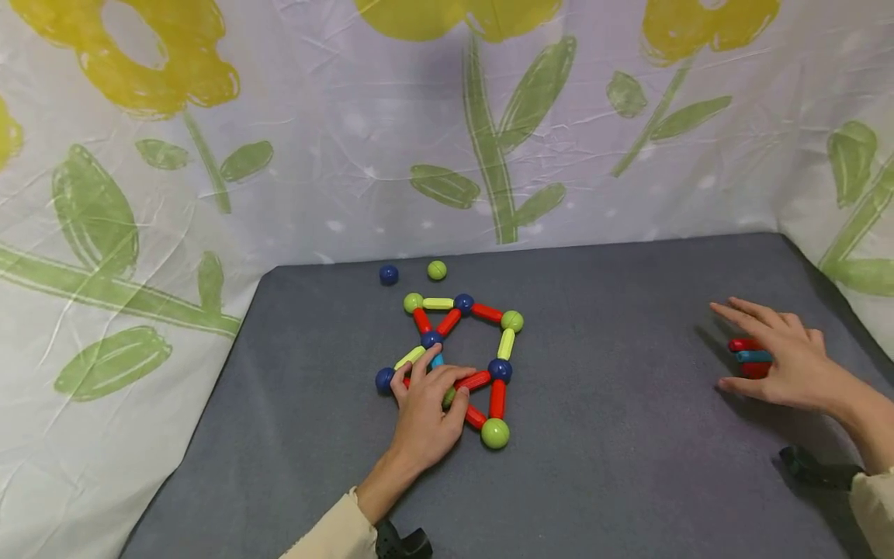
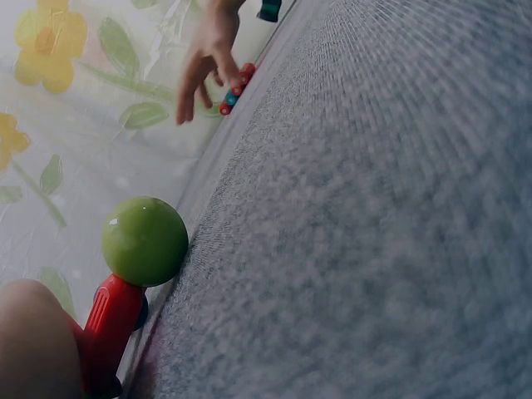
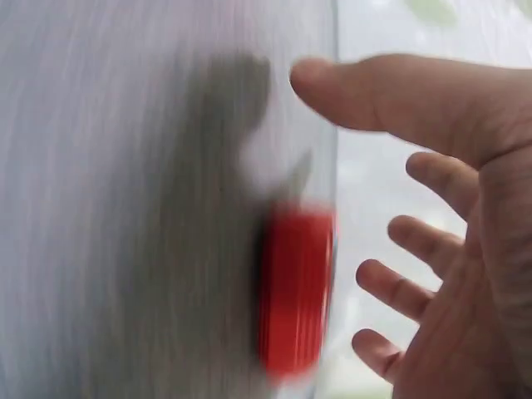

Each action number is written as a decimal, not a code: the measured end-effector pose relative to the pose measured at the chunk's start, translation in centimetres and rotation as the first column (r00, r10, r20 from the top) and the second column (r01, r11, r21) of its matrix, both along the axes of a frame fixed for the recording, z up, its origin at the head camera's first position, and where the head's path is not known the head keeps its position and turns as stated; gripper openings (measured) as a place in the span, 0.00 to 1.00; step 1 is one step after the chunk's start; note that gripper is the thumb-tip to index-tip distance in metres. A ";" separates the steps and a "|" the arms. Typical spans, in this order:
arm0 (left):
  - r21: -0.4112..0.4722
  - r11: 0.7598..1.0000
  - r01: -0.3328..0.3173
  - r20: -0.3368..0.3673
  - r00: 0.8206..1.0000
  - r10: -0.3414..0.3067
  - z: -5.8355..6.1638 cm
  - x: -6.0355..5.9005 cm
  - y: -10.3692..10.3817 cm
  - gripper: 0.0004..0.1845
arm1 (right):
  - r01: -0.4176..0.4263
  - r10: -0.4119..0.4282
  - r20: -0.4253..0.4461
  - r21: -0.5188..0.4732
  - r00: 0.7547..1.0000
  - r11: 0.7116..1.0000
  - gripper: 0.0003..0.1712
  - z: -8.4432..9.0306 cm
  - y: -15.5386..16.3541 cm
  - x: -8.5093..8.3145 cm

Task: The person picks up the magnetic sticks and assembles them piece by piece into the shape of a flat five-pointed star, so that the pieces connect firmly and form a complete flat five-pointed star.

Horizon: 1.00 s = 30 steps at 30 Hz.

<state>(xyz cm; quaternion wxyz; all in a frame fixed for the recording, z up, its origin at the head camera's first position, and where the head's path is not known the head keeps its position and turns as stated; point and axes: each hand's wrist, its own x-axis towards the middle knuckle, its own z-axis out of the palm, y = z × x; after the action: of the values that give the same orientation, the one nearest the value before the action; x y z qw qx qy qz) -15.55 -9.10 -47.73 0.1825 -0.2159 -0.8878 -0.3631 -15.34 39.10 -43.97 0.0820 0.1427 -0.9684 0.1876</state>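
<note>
A flat figure of red, yellow-green and teal sticks joined by blue and green balls (image 1: 464, 341) lies mid-mat. My left hand (image 1: 429, 388) rests on its lower left part, fingers laid over the sticks and thumb beside a half-hidden green ball. The left wrist view shows the figure's big green ball (image 2: 145, 241) on a red stick (image 2: 108, 324). My right hand (image 1: 782, 357) hovers with spread fingers over a small pile of red and teal sticks (image 1: 746, 355) at the right. A blurred red stick (image 3: 293, 291) lies in front of that open palm (image 3: 465, 249).
A loose blue ball (image 1: 388, 274) and a loose green ball (image 1: 436, 270) lie near the far edge of the grey mat (image 1: 628, 466). Flowered cloth (image 1: 489, 140) rises behind and along both sides. A dark strap (image 1: 813, 470) sits at my right wrist.
</note>
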 end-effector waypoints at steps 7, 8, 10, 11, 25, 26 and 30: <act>-0.010 1.000 -0.003 -0.001 1.000 0.003 0.1 0.0 -0.1 0.12 | 0.125 -0.132 0.117 0.065 0.984 0.990 0.75 -1.0 4.4 1.5; -0.009 1.000 -0.001 0.002 1.000 0.002 0.1 0.0 0.0 0.12 | 0.109 -0.115 0.115 0.062 0.987 0.992 0.74 -1.1 4.8 1.6; -0.007 1.000 -0.001 0.005 1.000 0.001 0.1 0.0 0.0 0.12 | 0.071 -0.077 0.113 0.055 0.991 0.996 0.70 -1.3 5.1 1.4; -0.007 1.000 0.000 0.007 1.000 0.000 0.1 0.0 -0.1 0.12 | 0.053 -0.057 0.116 0.036 0.992 0.998 0.67 -1.4 5.2 1.3; -0.015 1.000 -0.004 0.009 1.000 0.004 0.1 0.0 -0.1 0.12 | -0.048 0.090 0.254 -0.166 0.963 0.985 0.43 -0.3 -3.2 -4.5; -0.015 1.000 -0.005 0.010 1.000 0.005 0.1 0.0 -0.1 0.12 | -0.051 0.098 0.265 -0.177 0.959 0.983 0.43 -0.3 -4.1 -5.2; -0.013 1.000 -0.005 0.007 1.000 0.005 0.2 -0.1 0.0 0.12 | -0.046 0.105 0.273 -0.213 0.956 0.976 0.42 -0.4 -6.6 -7.4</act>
<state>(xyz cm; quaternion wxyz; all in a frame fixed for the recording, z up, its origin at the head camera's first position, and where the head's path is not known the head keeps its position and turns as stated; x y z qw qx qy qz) -15.62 -9.08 -47.58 0.1789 -0.2139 -0.8913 -0.3574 -22.77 32.47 -44.35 -0.0500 0.1424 -0.9395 0.3076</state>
